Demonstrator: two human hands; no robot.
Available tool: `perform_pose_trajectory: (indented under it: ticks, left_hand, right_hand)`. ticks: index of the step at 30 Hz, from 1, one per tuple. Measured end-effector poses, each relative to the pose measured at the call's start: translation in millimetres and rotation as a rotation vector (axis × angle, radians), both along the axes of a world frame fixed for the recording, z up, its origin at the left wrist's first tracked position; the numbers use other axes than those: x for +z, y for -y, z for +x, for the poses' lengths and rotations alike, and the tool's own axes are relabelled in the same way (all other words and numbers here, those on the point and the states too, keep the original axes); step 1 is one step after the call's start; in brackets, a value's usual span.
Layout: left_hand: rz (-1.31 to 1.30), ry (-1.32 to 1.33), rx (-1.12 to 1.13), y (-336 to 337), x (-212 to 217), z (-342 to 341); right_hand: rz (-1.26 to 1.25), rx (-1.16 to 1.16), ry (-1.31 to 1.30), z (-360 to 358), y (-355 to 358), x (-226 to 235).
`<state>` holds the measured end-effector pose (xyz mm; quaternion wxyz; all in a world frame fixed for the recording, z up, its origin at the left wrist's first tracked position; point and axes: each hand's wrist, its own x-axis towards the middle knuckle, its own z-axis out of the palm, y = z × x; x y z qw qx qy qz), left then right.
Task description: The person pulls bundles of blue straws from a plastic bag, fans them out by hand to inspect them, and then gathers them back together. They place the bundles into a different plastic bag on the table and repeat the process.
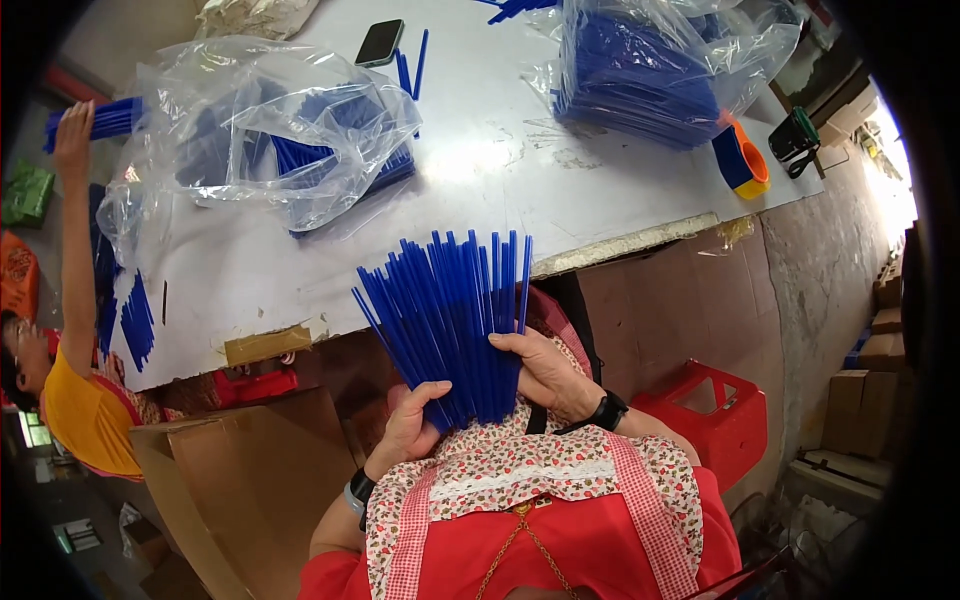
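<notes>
1. Bundle of blue sticks (455,325): centre of frame, fanned, long axis running from the hands up toward the counter (500,170) edge.
2. Left hand (410,425): lower left of the fan, grip clamped round the gathered lower ends.
3. Right hand (550,370): just right of the fan, fingers laid flat against the sticks, thumb hidden; nearer the spread tips.
4. Clear bags of blue sticks (280,140): on the counter, upper left, well apart.
</notes>
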<state>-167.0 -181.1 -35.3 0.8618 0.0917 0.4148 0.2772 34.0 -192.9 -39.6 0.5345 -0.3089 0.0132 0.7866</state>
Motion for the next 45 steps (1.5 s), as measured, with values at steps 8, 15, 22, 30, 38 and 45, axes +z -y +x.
perform_pose_trajectory:
  ticks: [8, 15, 22, 30, 38, 45]
  left_hand:
    - [0.024, -0.050, -0.015, 2.1, 5.1, 5.5]
    - [-0.006, -0.046, -0.024, 2.5, 3.1, 6.3]
    - [0.088, -0.090, -0.032, 5.3, 18.8, 19.5]
    - [0.172, -0.122, -0.071, 9.1, 23.1, 32.4]
    - [0.090, -0.079, -0.088, 5.4, 11.8, 43.6]
    - [0.064, 0.081, -0.080, 6.5, -7.2, 33.2]
  right_hand:
    - [-0.023, 0.027, 0.061, -1.1, 1.2, 5.2]
    - [-0.024, 0.024, 0.050, 0.3, 1.1, 4.1]
    - [-0.012, 0.010, 0.036, -1.0, 1.4, 1.7]
    - [-0.011, 0.015, 0.184, -6.3, 5.6, 0.2]
    - [0.128, 0.050, 0.564, -9.6, 2.2, 7.4]
    - [0.248, 0.058, 0.754, -14.1, 1.3, 18.5]
